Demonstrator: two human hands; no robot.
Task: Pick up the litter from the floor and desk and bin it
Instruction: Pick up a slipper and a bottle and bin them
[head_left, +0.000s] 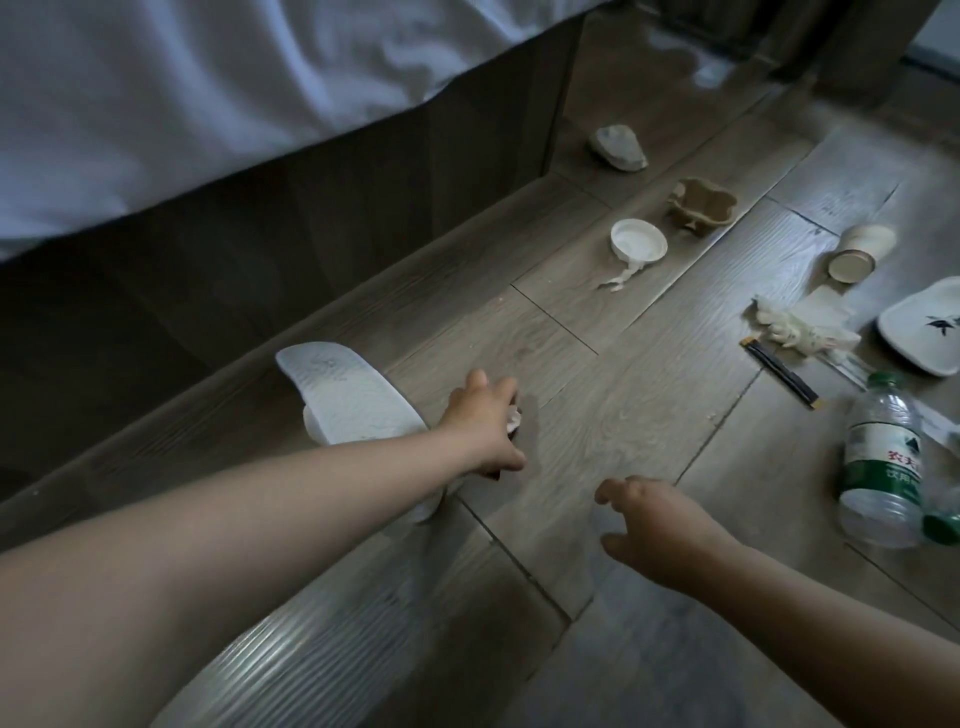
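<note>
While the left grip (483, 431) is closed round a small white crumpled scrap (514, 418) on the floor (597, 395), just beside a white slipper (348, 400) along the bed base (260, 234) edge, the right grip (654, 530) is held loosely curled, holding nothing, above bare planks. A lid (638, 240), tissue (800, 327) and bottle (883, 467) are scattered well apart to the right.
</note>
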